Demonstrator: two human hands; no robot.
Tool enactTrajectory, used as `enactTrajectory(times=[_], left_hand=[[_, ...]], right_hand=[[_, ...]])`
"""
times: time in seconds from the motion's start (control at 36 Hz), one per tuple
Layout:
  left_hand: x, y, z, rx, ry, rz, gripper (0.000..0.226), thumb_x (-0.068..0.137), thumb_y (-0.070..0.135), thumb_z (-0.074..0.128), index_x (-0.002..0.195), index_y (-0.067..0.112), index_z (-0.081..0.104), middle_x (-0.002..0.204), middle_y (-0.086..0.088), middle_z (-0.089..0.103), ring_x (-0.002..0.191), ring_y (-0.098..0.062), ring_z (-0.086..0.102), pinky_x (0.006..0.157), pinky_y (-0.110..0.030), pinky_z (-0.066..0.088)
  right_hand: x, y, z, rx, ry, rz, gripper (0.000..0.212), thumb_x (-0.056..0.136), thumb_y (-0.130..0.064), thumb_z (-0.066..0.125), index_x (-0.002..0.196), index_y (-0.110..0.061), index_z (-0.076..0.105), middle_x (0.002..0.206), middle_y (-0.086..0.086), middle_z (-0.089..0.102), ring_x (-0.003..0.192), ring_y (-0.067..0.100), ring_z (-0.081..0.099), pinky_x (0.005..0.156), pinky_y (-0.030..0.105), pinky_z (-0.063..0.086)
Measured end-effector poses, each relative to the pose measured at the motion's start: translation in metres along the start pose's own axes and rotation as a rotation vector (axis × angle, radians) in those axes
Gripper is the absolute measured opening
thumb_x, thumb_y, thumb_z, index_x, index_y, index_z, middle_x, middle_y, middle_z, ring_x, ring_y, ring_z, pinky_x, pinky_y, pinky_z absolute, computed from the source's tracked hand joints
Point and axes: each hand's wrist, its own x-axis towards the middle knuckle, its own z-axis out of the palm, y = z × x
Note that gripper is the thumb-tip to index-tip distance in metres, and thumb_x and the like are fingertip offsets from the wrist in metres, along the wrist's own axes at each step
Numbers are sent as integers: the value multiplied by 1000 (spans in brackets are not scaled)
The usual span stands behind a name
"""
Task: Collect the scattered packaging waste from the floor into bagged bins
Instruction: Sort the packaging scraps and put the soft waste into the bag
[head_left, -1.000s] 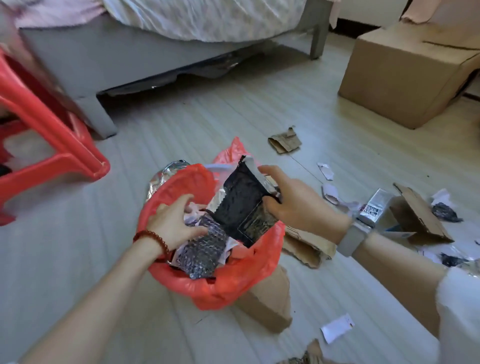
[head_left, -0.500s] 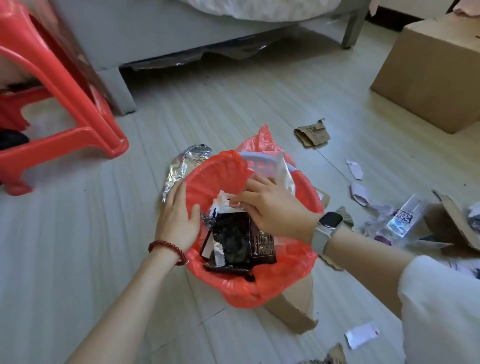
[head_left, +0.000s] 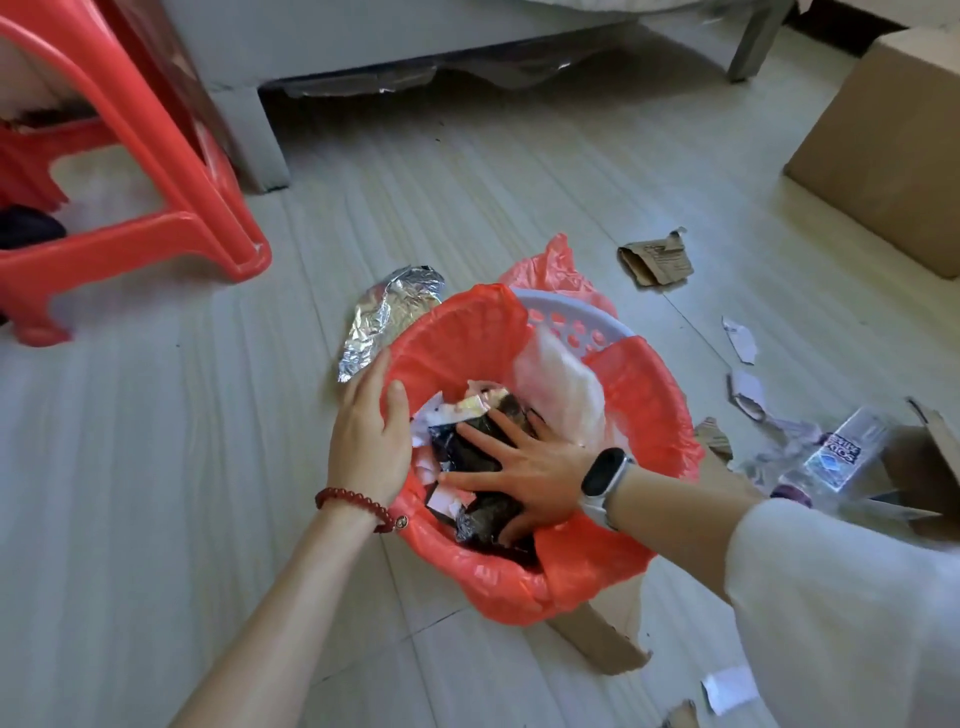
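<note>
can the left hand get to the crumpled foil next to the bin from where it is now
Probably yes. The left hand rests on the bin's red bag rim, and the crumpled foil lies on the floor just beyond its fingertips with nothing between them. It would have to let go of the rim first.

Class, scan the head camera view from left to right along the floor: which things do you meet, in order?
Red plastic stool → crumpled foil → bin lined with a red bag → torn white paper scrap → clear plastic bottle
</note>
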Motion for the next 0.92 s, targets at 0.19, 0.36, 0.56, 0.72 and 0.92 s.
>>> enactTrajectory(times=[0.19, 0.36, 0.56, 0.72, 0.92], left_hand=[[-3, 3, -2, 63, -12, -7, 42, 97, 22, 37, 139, 17, 37, 143, -2, 38, 132, -14, 35, 99, -15, 22], [-3, 9, -6, 125, 33, 12, 41, 92, 25, 44, 131, 12, 48, 137, -5, 43, 128, -22, 41, 106, -35, 32], [-6, 55, 8, 97, 131, 221, 35, 83, 15, 48, 116, 7, 59, 120, -9, 55, 116, -24, 51, 101, -20, 28], [-39, 112, 67, 62, -67, 454, 37, 82, 20, 41, 110, 9, 62, 114, -8, 59, 107, -26, 55, 95, -36, 41], [-112, 132, 144, 121, -280, 738, 32, 78, 14, 46, 104, 11, 64, 105, -4, 63, 99, -19, 57, 86, -34, 43]], right_hand=[[11, 0, 0, 110, -67, 48, 91, 74, -62, 60, 138, -55, -4, 155, 0, -19, 140, 41, -16, 112, 62, 8], [-30, -6, -36, 399, 23, 38, 88, 80, -46, 65, 142, -49, 3, 157, 2, -9, 143, 28, -14, 116, 52, 1], [-101, 19, -62, 717, 651, 23, 36, 90, -23, 55, 125, -15, 56, 123, -5, 59, 114, 6, 53, 98, 18, 40], [-168, 49, -10, 837, 967, 322, 20, 84, -10, 47, 94, -14, 64, 82, -12, 62, 76, 10, 61, 68, 14, 46], [-211, 50, 136, 723, 434, 709, 22, 90, -14, 49, 110, -15, 60, 104, 6, 63, 95, 26, 59, 79, 34, 46]])
